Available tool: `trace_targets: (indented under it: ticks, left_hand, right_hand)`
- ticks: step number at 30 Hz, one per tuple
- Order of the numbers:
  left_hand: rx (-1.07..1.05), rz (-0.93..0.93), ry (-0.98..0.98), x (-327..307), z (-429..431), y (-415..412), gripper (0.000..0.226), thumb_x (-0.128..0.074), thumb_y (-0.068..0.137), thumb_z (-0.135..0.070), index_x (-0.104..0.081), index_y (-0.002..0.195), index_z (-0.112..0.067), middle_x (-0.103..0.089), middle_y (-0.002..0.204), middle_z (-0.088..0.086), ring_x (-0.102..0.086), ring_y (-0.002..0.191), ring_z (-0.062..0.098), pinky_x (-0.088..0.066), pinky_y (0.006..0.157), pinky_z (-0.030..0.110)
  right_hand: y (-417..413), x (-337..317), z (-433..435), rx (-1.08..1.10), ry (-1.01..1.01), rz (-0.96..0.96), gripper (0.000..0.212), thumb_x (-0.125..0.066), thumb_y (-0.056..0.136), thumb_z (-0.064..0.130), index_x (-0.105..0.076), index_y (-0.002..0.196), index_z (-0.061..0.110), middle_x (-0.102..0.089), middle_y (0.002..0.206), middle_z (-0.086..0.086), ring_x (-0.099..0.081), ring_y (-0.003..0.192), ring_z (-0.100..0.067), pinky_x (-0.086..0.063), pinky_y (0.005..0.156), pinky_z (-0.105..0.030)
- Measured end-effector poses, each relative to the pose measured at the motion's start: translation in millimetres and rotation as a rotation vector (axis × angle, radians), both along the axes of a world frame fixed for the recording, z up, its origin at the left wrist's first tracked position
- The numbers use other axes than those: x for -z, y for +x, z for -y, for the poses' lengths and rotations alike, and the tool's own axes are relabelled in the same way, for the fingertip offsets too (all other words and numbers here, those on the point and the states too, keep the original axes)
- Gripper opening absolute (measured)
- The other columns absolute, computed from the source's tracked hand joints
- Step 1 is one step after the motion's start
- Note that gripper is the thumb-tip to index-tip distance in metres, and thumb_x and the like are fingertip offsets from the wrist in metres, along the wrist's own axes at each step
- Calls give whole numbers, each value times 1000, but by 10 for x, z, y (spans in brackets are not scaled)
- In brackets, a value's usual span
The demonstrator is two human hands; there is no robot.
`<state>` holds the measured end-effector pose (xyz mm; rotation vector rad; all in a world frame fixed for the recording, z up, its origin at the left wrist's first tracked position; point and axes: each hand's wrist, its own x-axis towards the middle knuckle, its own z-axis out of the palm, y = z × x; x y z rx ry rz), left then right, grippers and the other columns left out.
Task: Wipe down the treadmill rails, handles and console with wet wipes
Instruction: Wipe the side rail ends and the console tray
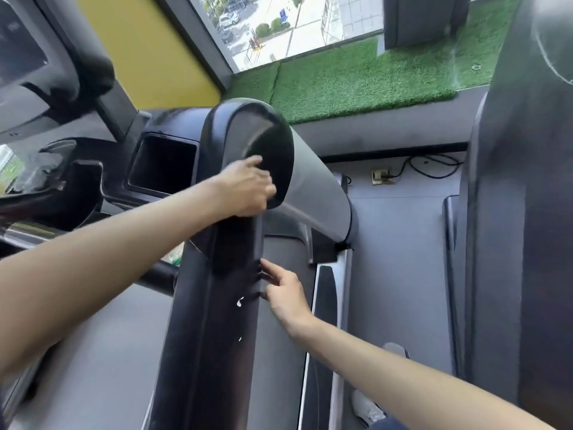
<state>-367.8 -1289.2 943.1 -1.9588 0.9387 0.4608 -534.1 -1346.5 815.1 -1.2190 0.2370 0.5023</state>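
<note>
Both hands (248,189) (283,293) at black handrail (214,321)

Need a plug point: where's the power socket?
Head view, right of centre: the socket sits just right of the grey post, below the green turf.

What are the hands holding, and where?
Left hand grips the handrail at its upper bend; whether a wipe lies under it cannot be told. Right hand holds nothing, straight fingers touching its side.

Upper left: yellow wall (139,41). Top centre: window (294,23) – daylit street, parked cars outside. Green artificial turf (356,85) below it. Grey floor (403,243) – wall socket (380,176), centre right.
</note>
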Motion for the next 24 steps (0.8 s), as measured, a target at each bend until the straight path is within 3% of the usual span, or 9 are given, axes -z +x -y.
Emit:
trace_targets:
  ticks: [3,5,8,11,14,16,18,20,24]
  left_hand:
    - [-16,151,48,53,74,92,35,-29,101,-31,-52,125,-20,-51,133,1,-40,132,19,-14,116,41]
    - [91,-45,129,200,78,-213,32,-32,100,-30,-58,117,-23,-55,124,-3,-48,124,20,-27,109,42]
    - [26,-251,241,205,48,-511,40,-26,102,-36,-59,117,-20,-56,127,-3,-44,129,16,-19,114,41]
    - [111,-69,236,212,57,-238,48,-21,102,-40,-61,119,-21,-59,125,-6,-44,129,12,-10,117,39]
    - [26,59,179,250,-2,-138,47,-23,101,-43,-63,118,-22,-60,122,-6,-45,126,12,-12,117,38]
    - [13,-86,179,388,-15,-455,42,-28,100,-37,-66,110,-23,-63,118,-5,-51,119,14,-23,112,36]
    - [-6,-378,247,493,-10,-925,36,-32,98,-29,-66,107,-22,-64,119,-5,-51,121,15,-26,110,35]
    - [-73,-488,293,441,-39,-1038,32,-36,96,-25,-67,106,-21,-64,118,-3,-51,120,15,-25,109,35]
    - [35,-99,70,295,-202,-441,28,-40,93,-23,-68,92,-21,-65,96,-8,-58,102,15,-32,100,35]
  right_hand:
    - [-3,-8,0,-11,27,-1,72,-32,62,-1,-66,121,23,-70,103,15,-61,106,-2,-48,99,-41]
    - [20,31,-38,3,44,-10,73,-31,57,6,-68,116,28,-71,103,11,-63,106,-8,-51,96,-44]
    - [1,55,-65,16,32,-51,68,-33,62,8,-67,116,31,-71,109,11,-62,109,-5,-50,97,-41]
    - [-65,16,-30,-7,-3,-41,65,-38,73,-6,-63,126,21,-67,119,9,-57,114,-1,-44,105,-30]
    - [-135,-26,9,-35,-46,-11,63,-38,78,-13,-60,130,15,-63,124,6,-54,117,-2,-42,105,-24]
    - [-204,-38,32,-70,-92,-23,62,-34,78,-12,-65,123,17,-66,116,1,-58,108,-6,-48,95,-23]
    - [-292,-5,34,-129,-172,-43,49,-34,80,-7,-72,103,15,-68,95,-5,-57,83,-15,-48,71,-25]
    - [-375,-1,28,-150,-182,-70,43,-34,80,-2,-72,94,14,-67,85,-6,-56,74,-21,-48,65,-30]
    - [-447,-23,15,-191,-154,-31,66,-29,69,-3,-70,109,30,-73,99,6,-65,97,-16,-54,86,-34]
